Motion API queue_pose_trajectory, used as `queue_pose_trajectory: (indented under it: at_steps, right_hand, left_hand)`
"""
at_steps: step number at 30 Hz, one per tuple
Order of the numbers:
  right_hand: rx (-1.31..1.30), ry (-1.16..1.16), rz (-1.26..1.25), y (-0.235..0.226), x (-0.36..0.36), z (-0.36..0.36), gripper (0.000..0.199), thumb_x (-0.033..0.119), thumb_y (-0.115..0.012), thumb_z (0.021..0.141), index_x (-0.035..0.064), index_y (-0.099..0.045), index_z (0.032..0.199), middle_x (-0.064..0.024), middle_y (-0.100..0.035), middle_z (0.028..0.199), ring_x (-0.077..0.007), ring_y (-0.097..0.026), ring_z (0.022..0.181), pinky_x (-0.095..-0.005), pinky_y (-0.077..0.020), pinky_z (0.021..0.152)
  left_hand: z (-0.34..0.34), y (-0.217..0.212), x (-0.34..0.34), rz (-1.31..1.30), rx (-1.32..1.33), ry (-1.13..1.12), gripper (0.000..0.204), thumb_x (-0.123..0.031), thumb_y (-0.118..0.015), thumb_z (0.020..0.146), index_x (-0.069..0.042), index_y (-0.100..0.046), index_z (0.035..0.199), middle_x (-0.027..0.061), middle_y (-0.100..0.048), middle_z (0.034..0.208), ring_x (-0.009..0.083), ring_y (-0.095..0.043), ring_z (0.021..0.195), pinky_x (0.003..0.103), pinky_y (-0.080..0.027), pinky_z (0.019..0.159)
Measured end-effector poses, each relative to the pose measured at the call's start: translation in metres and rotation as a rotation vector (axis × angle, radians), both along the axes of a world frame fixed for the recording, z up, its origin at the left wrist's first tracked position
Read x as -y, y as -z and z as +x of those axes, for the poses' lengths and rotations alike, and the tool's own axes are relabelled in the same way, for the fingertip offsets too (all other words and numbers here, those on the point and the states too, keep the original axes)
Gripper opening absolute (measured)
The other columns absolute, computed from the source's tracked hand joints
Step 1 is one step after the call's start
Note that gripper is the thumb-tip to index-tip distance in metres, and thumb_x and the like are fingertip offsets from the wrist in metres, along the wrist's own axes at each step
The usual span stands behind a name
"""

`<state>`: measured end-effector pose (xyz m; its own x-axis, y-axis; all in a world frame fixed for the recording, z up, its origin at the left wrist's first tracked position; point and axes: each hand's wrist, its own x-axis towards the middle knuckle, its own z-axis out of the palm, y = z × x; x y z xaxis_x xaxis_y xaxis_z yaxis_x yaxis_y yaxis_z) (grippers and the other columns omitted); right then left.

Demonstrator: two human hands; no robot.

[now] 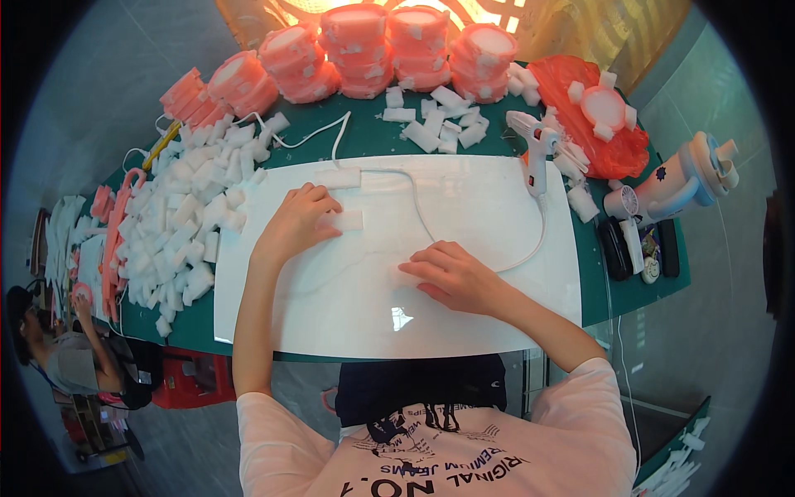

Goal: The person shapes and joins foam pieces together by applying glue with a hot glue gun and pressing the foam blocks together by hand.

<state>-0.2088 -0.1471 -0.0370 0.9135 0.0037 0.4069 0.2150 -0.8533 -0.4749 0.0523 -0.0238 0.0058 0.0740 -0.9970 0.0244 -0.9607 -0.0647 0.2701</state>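
On the white board [497,215] my left hand [302,217] has its thumb and fingers closed about one end of a white foam block [352,219]. Just beyond it lies another white foam block [339,178]. My right hand [451,277] is nearer me and to the right, its thumb and fingertips at a pale foam piece [404,277] that blends into the board. A white glue gun [534,149] stands at the board's far right corner, its cable looping over the board toward my right hand.
Loose foam blocks [178,215] heap up at the left, with more [447,120] beyond the board. Stacks of pink rings [356,50] line the back. At right are a red plastic bag [559,91], a large tumbler [679,178] and a small fan [629,203]. Another person [70,356] sits far left.
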Motion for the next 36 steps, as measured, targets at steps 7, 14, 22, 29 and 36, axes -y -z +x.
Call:
queue_pose_trajectory:
  at_steps: [7,14,22,29,36]
  right_hand:
    - [0.008,-0.051,-0.059,0.006,-0.01,0.002,0.041,0.007,-0.067,0.073,0.0072,-0.055,0.112,-0.0082,-0.056,0.112,-0.0245,-0.051,0.103,-0.034,-0.0427,0.087]
    - [0.025,-0.008,0.004,-0.006,-0.005,0.004,0.045,0.01,-0.068,0.072,0.0074,-0.052,0.114,-0.0099,-0.049,0.121,-0.026,-0.047,0.108,-0.0377,-0.0394,0.091]
    - [0.04,0.046,0.074,-0.005,-0.002,0.003,0.043,0.007,-0.069,0.071,0.0077,-0.054,0.111,-0.01,-0.05,0.119,-0.0281,-0.048,0.104,-0.0378,-0.0402,0.088]
    - [0.022,-0.002,0.083,-0.004,-0.005,0.007,0.042,0.007,-0.069,0.07,0.0081,-0.055,0.109,-0.0098,-0.051,0.118,-0.0276,-0.048,0.104,-0.0371,-0.0395,0.088]
    - [-0.102,-0.089,0.03,-0.003,-0.002,0.003,0.046,0.012,-0.072,0.069,0.01,-0.056,0.112,-0.0072,-0.055,0.11,-0.0235,-0.051,0.099,-0.0345,-0.0407,0.085]
  left_hand:
    - [-0.017,0.008,0.012,-0.088,-0.542,0.074,0.022,-0.013,-0.063,0.081,-0.001,-0.06,0.099,0.0115,-0.061,0.088,0.0224,-0.058,0.08,0.03,-0.045,0.075]
    - [-0.022,0.015,0.017,-0.147,-0.834,-0.061,0.021,-0.012,-0.048,0.091,0.002,-0.06,0.102,0.0102,-0.061,0.083,0.0192,-0.056,0.076,0.025,-0.044,0.074]
    - [-0.015,0.01,0.009,-0.04,-0.364,0.145,0.033,-0.007,-0.066,0.074,-0.004,-0.059,0.106,0.009,-0.058,0.103,0.0261,-0.054,0.101,0.033,-0.043,0.085]
    - [0.015,0.041,0.015,-0.538,-0.219,-0.235,0.035,-0.007,-0.061,0.079,-0.002,-0.055,0.113,0.0123,-0.054,0.113,0.0302,-0.049,0.105,0.034,-0.041,0.089]
    - [0.021,0.035,0.011,-0.257,-0.719,-0.336,0.035,-0.016,-0.049,0.091,-0.002,-0.049,0.123,0.0101,-0.059,0.108,0.0207,-0.053,0.101,0.029,-0.042,0.087]
